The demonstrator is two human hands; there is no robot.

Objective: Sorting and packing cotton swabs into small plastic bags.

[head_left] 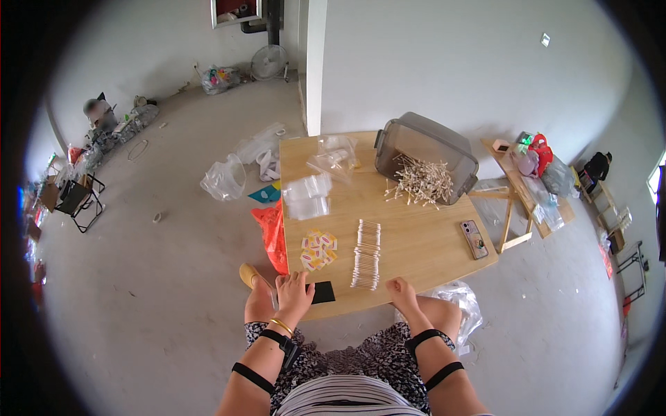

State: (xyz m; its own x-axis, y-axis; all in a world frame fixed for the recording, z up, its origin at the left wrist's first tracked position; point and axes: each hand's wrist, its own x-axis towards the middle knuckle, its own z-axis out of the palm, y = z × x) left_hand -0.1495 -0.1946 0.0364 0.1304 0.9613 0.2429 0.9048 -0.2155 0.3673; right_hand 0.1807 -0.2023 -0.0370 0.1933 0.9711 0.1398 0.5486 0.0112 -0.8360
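My left hand (295,295) rests at the near left edge of the wooden table (430,246), its fingers loosely bent and apart. Beside its thumb lies a flat black rectangle (323,292). My right hand (403,294) is curled closed at the near edge, with nothing visible in it. Between and beyond the hands, a long column of cotton swabs (366,255) lies neatly side by side. To its left is a loose heap of small white-and-yellow cards (319,250). A grey translucent bin (433,142) lies tipped on its side, with many loose cotton swabs (424,182) spilling out.
Clear plastic boxes (306,197) and clear bags (334,157) occupy the table's far left. A phone (474,240) lies near the right edge. An orange-red bag (272,234) hangs at the left side. A wooden side table (534,191) with bags stands to the right.
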